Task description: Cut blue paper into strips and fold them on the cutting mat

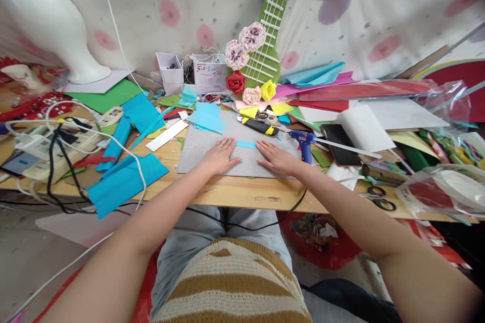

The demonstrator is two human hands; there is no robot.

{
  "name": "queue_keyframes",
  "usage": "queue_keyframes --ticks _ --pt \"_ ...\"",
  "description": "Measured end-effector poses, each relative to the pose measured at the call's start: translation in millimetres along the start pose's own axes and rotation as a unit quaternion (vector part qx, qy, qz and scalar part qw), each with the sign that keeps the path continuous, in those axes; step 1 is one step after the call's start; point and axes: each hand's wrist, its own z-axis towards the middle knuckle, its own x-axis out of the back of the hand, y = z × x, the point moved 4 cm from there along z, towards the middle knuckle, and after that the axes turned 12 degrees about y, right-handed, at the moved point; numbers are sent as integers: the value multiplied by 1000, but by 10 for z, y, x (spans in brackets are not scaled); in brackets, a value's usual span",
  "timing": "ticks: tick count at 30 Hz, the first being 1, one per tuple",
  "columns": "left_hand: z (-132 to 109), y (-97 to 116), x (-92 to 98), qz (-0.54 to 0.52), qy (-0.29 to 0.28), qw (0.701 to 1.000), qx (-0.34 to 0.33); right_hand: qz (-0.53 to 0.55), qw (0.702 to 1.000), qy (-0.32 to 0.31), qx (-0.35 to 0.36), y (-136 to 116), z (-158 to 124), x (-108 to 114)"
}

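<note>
A short blue paper strip (246, 145) lies on the grey board (197, 154) in front of me. Flat on the board at the strip's left end is my left hand (222, 156), its fingers stretched out. My right hand (277, 157) rests at the other end, palm down with fingers extended, and the fingertips of both hands reach the strip's ends or lie close by. Light blue paper pieces (207, 117) are on the board's far left part. Behind the right hand lie a yellow-and-black utility knife (259, 126) and a blue glue gun (304, 144) with a white stick in it.
Blue crepe paper (127, 181) and a power strip (62, 149) with cables crowd the left. To the right are a phone (343, 145), scissors (379, 198) and a plastic-wrapped roll (450, 189). A green guitar-shaped decoration (271, 30) with paper flowers stands behind. A cable hangs over the front edge.
</note>
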Motion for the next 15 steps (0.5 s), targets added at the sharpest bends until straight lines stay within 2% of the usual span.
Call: queue_keyframes --ticks 6,10,15 --pt "-15 -101 42 -8 -18 1000 9 -8 1000 -7 -13 5 39 55" --pt "13 -109 47 -27 -56 998 7 -11 1000 -14 -12 -2 223 193" --pt "0 -117 69 -48 -33 998 19 5 995 43 -95 -148 544 312"
